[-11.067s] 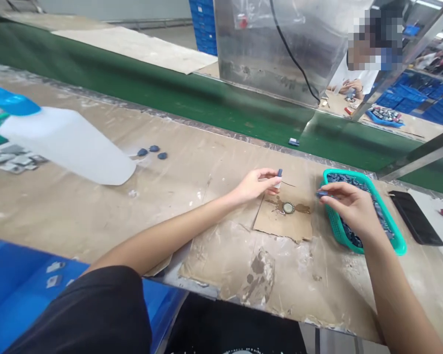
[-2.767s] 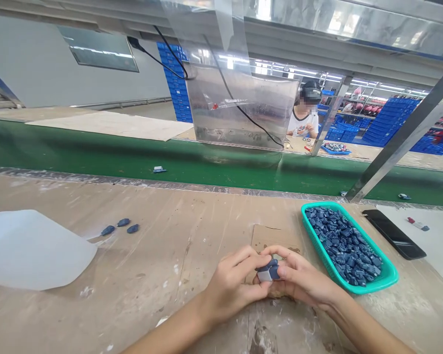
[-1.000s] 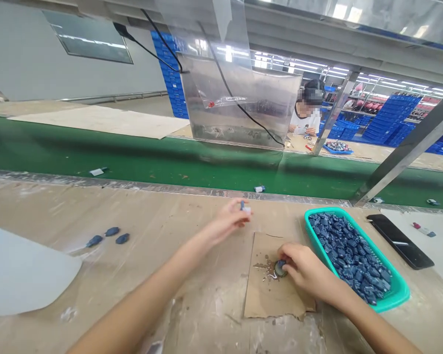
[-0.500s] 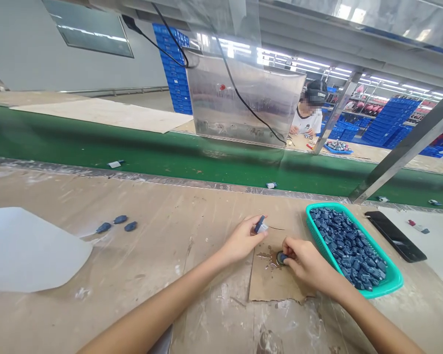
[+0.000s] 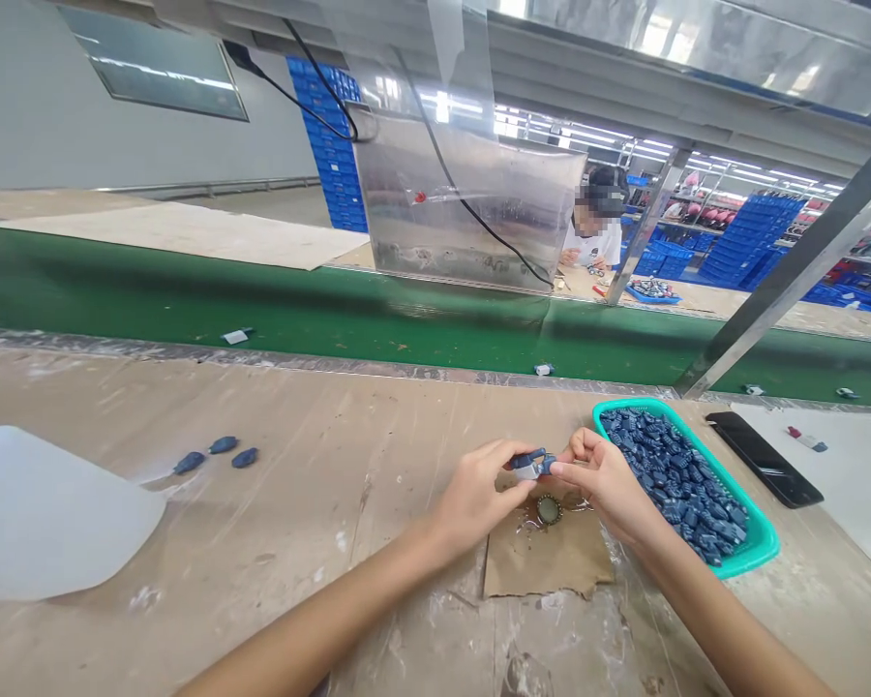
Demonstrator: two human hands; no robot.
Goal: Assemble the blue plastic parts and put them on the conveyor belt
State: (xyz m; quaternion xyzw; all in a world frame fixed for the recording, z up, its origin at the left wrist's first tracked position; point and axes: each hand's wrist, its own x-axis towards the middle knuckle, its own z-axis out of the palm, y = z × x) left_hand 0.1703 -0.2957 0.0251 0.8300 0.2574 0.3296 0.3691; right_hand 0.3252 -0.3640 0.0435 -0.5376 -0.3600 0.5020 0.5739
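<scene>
Both hands (image 5: 479, 489) (image 5: 602, 476) pinched on small blue-and-white part (image 5: 529, 465) above cardboard (image 5: 552, 561).

Left hand (image 5: 479, 496) and right hand (image 5: 604, 481) meet over a scratched beige workbench (image 5: 319, 416).
Both hands pinch one small blue and white plastic part (image 5: 529, 465), just above a round metal cap (image 5: 549, 509) that lies on a torn brown cardboard piece (image 5: 552, 566). Just beside the right hand stands a teal plastic basket (image 5: 759, 554) full of small dark blue parts (image 5: 675, 474); a flat black phone (image 5: 762, 457) lies near it.

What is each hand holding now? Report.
Left hand: shut on the small blue-and-white part.
Right hand: pinching that part's other end.
</scene>
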